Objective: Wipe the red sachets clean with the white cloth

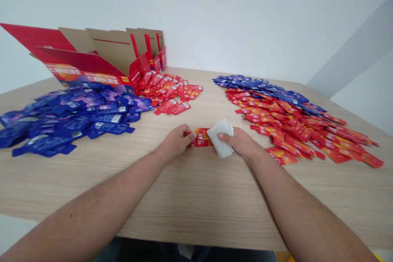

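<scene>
Between thumb and fingers, my left hand pinches the left end of a red and orange sachet with white lettering. A folded white cloth is in the closed grip of my right hand, its thumb lying on top. The cloth covers the right end of the sachet; whether the right fingers also grip the sachet underneath is hidden. Both hands are low over the middle of the wooden table. Closest to my right hand is a spread of red sachets.
Blue sachets lie heaped on the left, before open red cardboard boxes. A smaller pile of red sachets sits beside the boxes. More blue sachets line the back right. Behind the table rises a white wall.
</scene>
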Demonstrator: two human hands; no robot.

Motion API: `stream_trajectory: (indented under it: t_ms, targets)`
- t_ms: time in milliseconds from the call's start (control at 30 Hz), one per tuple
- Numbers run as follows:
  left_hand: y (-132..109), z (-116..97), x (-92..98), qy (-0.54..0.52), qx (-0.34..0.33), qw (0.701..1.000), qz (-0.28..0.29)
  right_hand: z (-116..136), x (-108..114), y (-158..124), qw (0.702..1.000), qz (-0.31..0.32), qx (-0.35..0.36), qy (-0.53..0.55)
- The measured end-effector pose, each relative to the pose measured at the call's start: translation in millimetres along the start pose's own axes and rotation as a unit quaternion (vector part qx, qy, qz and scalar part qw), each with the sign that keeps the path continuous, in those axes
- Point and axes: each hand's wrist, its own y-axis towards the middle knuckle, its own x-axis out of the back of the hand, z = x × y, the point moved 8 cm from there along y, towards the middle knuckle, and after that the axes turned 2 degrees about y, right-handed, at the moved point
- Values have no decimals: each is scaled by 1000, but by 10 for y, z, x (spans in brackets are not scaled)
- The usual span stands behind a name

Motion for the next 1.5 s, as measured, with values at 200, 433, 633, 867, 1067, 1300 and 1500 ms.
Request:
stream_trajectory:
  t_ms: [200, 433, 633, 867, 1067, 1300, 1500]
  targets:
    - [-69, 59, -174, -153, 61, 986, 0, 448, 36, -219, 931, -214, 76, -285]
    - [-103, 26, -289, -220, 72, 972, 48, 453, -196, -228, 918, -159, 71, -357]
    - [-110, 10, -283, -218, 57, 973, 55, 539, -169, -263, 916, -167, 117, -345]
    - [-111, 29, -262, -207, 49, 976, 39, 486, -31, -260, 908, -207, 63, -360]
    - [-113, 0, -300, -188, 30, 980, 63, 521, -251, -260, 913, -120, 121, -370]
    - [-109, 14, -291, -175, 23, 982, 60, 517, -104, -259, 911, -176, 112, -355]
    - [-117, 19, -260, -168, 30, 984, 46, 474, -99, -247, 908, -179, 70, -373]
